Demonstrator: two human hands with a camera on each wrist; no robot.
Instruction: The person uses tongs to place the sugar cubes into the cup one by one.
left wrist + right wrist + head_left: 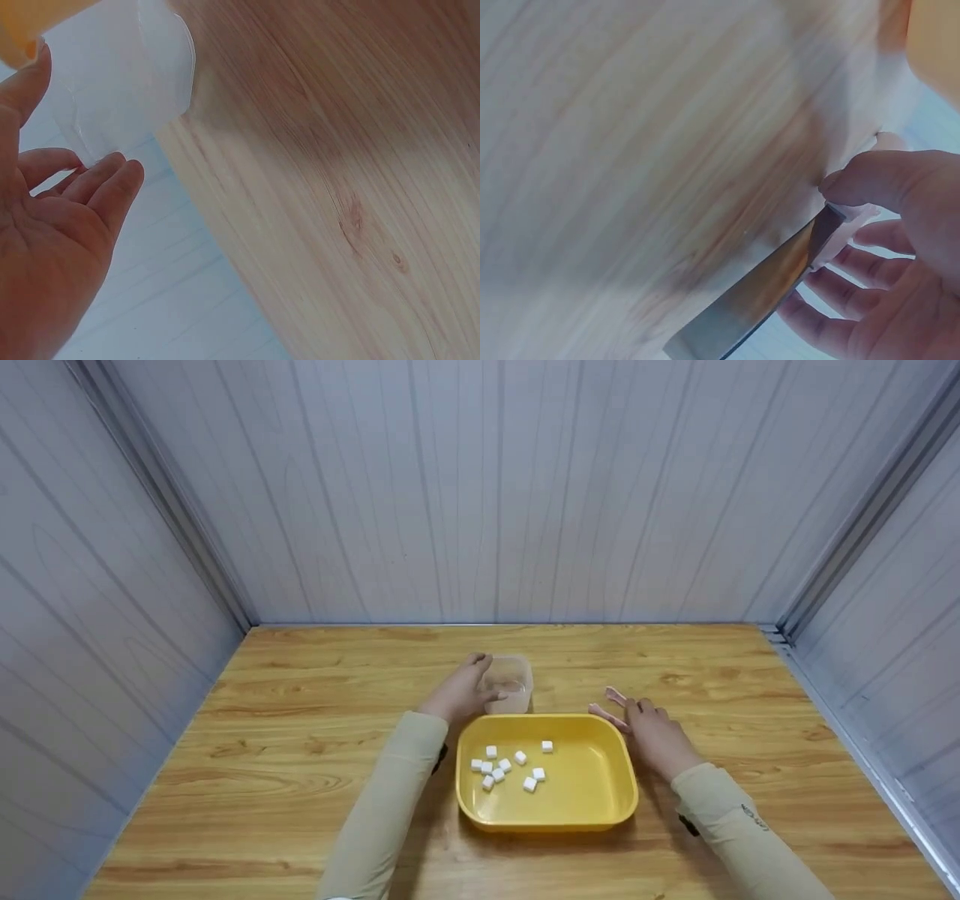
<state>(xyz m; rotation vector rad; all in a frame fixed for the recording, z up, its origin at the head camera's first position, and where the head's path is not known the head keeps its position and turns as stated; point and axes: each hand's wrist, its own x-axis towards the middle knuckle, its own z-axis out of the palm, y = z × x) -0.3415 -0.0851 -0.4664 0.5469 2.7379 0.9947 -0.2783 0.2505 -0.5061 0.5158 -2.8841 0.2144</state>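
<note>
At the back edge of the yellow tray [622,802], my left hand [463,690] holds the side of a small clear plastic container [517,701], thumb and fingers on its walls. In the left wrist view, the fingertips touch the frosted container [124,82]. My right hand [660,735], at the tray's right side, grips a pair of tongs with pink tips [613,695] spread apart and pointing to the back left. A flat metal part of the tongs [754,296] runs past the thumb and fingers in the right wrist view. Several small white cubes [498,775] lie in the tray, mostly at its left.
The wood-grain table [300,780] carries the tray and container. A pale panelled wall [495,510] stands behind it, with side walls at left and right.
</note>
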